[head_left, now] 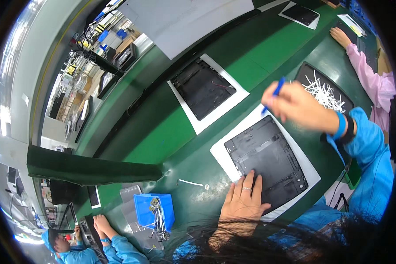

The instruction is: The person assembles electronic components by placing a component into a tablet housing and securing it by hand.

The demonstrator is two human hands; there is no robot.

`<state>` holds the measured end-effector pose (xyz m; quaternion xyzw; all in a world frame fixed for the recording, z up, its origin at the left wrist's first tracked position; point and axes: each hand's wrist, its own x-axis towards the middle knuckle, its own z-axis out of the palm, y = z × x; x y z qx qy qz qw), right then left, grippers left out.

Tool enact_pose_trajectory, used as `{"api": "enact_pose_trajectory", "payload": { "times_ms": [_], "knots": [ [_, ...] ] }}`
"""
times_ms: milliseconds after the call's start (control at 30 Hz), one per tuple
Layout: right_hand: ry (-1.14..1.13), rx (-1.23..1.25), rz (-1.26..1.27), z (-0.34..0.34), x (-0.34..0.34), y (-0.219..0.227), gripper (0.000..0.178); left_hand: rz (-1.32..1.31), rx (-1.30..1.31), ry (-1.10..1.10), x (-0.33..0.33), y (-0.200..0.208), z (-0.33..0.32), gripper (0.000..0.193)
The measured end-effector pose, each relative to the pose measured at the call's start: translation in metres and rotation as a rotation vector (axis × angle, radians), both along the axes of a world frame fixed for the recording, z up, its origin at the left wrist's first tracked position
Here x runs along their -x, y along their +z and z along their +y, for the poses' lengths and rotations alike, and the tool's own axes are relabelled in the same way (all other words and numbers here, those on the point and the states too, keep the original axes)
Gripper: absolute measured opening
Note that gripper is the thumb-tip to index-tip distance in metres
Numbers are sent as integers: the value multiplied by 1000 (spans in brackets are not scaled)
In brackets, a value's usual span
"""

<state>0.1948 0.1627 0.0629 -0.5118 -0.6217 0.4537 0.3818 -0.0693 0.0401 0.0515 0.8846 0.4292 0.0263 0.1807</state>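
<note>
My left hand (243, 201), a ring on one finger, lies with fingers spread on the near left edge of a black rectangular device cover (270, 152). The cover rests inner side up on a white sheet (221, 152), showing clips and small fittings along its edges. Above the cover's far right corner, my right hand (300, 105) is closed around a slim blue pen-like tool (278, 87). Its lower tip points down near the sheet's far edge; whether it touches anything I cannot tell. A blue band with a cord circles my right wrist.
Beyond lies another black cover (202, 90) on white paper. A dark tray (307, 72) of white strips stands right, near a co-worker's hand (340, 37). A blue bin (141, 209) with metallic strips and one loose white strip (190, 182) are left. A green-covered bar (92, 169) juts in.
</note>
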Motion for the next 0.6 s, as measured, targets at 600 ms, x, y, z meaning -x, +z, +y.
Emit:
{"api": "enact_pose_trajectory", "payload": {
  "times_ms": [600],
  "knots": [
    [207,-326,-347,-9,100,-54,24,92,-150,25,22,-40,36,52]
  ]
}}
